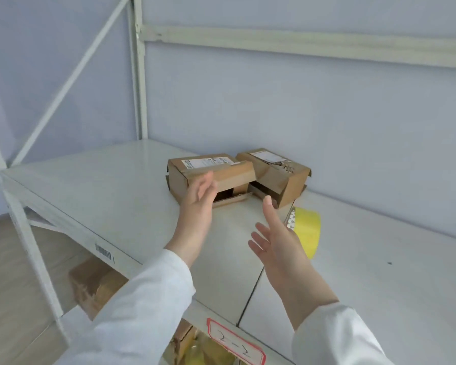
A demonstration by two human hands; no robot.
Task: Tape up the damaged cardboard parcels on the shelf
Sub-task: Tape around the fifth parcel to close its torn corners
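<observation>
On the white shelf [103,196] we see the left parcel [216,175], brown cardboard with a printed label, its top flap lifted and front gaping, left of and behind the yellow tape roll [307,230]. The right parcel [277,175], crumpled and torn beside its label, sits just behind the roll. Our left hand [199,204], fingers straight, overlaps the left parcel's front; our right hand [274,238] hovers spread wide, just left of the roll

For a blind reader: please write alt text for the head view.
An open left hand and right hand reach toward a gaping left parcel and a torn right parcel on a white shelf. A yellow tape roll lies behind the right hand.
</observation>
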